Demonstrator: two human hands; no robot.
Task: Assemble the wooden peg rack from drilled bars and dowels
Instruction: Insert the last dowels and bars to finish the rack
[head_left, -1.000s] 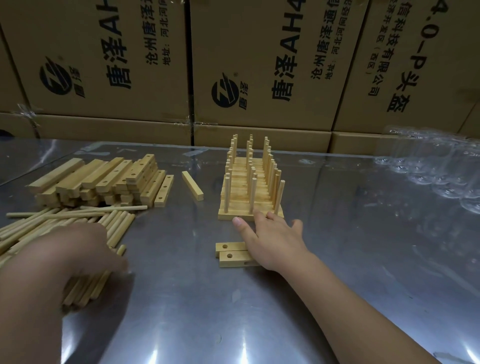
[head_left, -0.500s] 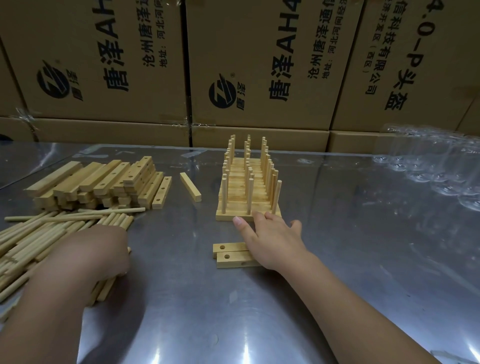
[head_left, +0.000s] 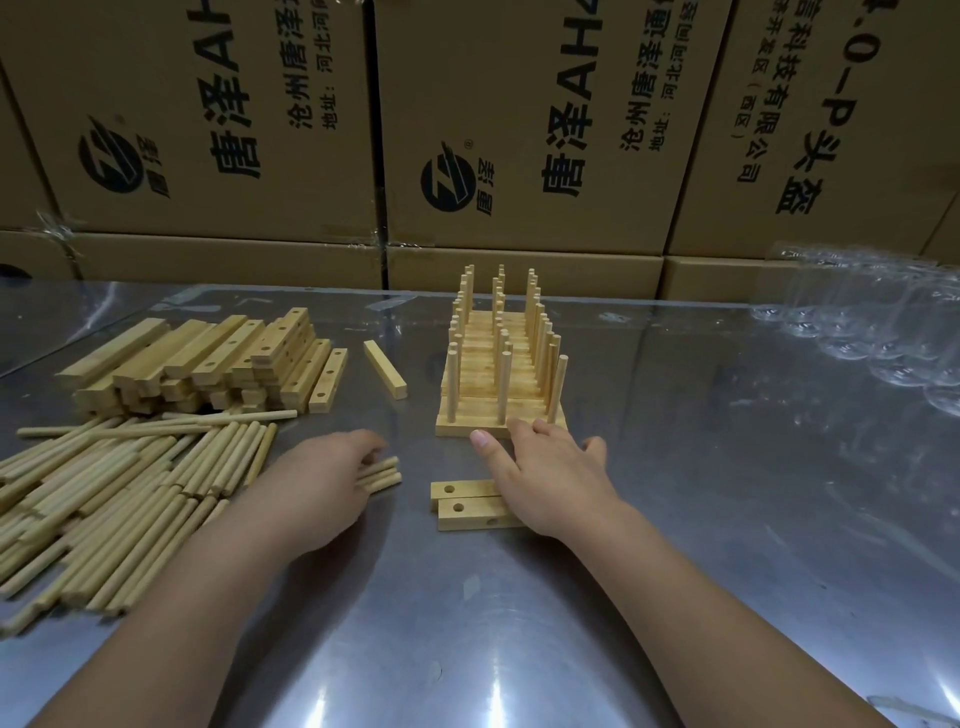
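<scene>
My left hand (head_left: 317, 488) grips a few dowels (head_left: 384, 474) left of the peg rack (head_left: 498, 384), nearer me. My right hand (head_left: 545, 478) lies flat, fingers relaxed, on two drilled bars (head_left: 462, 501) just before the rack. Cartons (head_left: 519, 104) behind the rack read "唐泽 AH" and "头盔".

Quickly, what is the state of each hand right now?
Left hand: closed around a few dowels.
Right hand: open, fingers straight, resting on two drilled bars.
</scene>
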